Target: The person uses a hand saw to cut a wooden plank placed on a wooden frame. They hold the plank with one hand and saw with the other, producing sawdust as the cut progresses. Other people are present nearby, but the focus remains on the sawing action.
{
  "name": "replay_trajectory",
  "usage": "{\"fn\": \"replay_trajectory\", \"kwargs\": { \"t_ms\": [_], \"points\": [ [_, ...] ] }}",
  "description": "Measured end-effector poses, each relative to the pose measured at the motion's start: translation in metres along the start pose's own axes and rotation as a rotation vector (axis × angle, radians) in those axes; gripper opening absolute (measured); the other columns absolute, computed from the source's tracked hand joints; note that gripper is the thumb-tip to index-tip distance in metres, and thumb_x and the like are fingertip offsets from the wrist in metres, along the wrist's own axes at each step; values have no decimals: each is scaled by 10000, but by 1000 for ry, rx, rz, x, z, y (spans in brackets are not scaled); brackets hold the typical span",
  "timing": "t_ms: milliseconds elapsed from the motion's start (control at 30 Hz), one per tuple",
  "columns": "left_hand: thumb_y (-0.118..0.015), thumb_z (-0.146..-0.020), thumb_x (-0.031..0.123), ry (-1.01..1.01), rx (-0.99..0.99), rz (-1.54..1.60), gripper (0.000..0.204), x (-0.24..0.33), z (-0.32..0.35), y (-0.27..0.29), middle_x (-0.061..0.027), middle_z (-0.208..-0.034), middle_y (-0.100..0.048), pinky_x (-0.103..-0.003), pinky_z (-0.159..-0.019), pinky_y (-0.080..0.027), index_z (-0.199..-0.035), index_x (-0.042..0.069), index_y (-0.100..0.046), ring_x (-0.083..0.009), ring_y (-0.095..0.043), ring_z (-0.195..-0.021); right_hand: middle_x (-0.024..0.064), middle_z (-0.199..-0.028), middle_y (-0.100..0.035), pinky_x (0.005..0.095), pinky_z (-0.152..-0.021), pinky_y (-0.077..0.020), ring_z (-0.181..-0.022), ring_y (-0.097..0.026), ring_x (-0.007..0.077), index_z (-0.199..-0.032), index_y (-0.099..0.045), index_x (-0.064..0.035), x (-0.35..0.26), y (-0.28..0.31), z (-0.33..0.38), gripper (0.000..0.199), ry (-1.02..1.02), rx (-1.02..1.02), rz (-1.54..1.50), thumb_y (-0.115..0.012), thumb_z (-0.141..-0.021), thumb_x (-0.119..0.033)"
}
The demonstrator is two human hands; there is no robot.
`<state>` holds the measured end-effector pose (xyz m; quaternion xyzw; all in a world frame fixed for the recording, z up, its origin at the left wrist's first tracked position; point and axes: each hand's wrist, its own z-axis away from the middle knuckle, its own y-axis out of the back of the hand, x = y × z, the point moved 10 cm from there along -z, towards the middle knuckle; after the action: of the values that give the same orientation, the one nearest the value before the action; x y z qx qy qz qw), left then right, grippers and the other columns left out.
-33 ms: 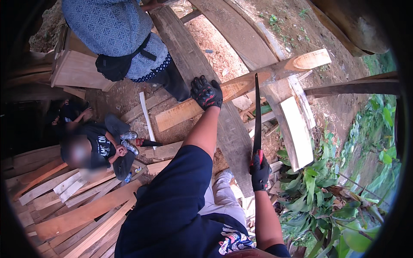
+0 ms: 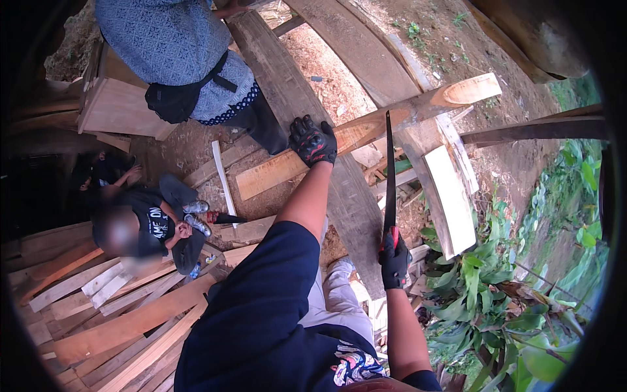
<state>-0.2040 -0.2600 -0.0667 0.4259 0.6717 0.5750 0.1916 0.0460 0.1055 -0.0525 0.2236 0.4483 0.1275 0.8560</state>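
Note:
My left hand (image 2: pixel 313 141), in a black glove with red marks, grips a light wooden plank (image 2: pixel 261 175) from above, its fingers over the far edge. This plank lies slantwise across a weathered grey board (image 2: pixel 356 212), and its right end sticks out past it. In my right hand (image 2: pixel 394 262), gloved alike, is the red and black handle of a handsaw (image 2: pixel 390 189). The dark blade points away from me, and its tip meets the plank's near side, right of my left hand. Whether the teeth sit in a cut cannot be made out.
A person in a patterned blue top (image 2: pixel 173 52) stands at the far left by the grey board. Another person (image 2: pixel 153 219) sits at the left near stacked planks (image 2: pixel 130 326). Leafy plants (image 2: pixel 477 294) grow at the right, beside a pale offcut (image 2: pixel 450 199). Sawdust covers the ground beyond.
My left hand and forearm have shifted very slightly to the left. The saw and the plank look almost the same.

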Motion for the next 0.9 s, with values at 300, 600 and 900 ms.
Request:
{"fn": "replay_trajectory", "kwargs": {
  "t_ms": [300,600,900],
  "points": [
    [-890,-812,609,-742,-507,187,1150,6,51,20,-228,-1612,-506,-557,-1268,-350,-1681,64,-369,-426,-501,-1476,206,-887,-773,492,-792,-566,-838,-776,350,-1294,-774,-42,21,12,3,610,-75,-17,45,-661,-1044,-587],
    [-903,-788,616,-618,-393,213,1041,8,39,19,-181,-1531,-605,-568,-1253,-358,-1595,82,-520,-390,-527,-1461,129,-730,-713,422,-662,-541,-643,-714,240,-1289,-757,-35,-2,9,5,544,65,36,-12,-665,-1060,-520],
    [-891,-794,659,-602,-369,198,1054,29,42,9,-213,-1542,-580,-600,-1253,-357,-1595,89,-514,-416,-507,-1475,216,-983,-797,456,-852,-582,-903,-783,334,-1374,-750,-31,16,6,1,567,14,-13,-28,-689,-1054,-496]
  ]
}}
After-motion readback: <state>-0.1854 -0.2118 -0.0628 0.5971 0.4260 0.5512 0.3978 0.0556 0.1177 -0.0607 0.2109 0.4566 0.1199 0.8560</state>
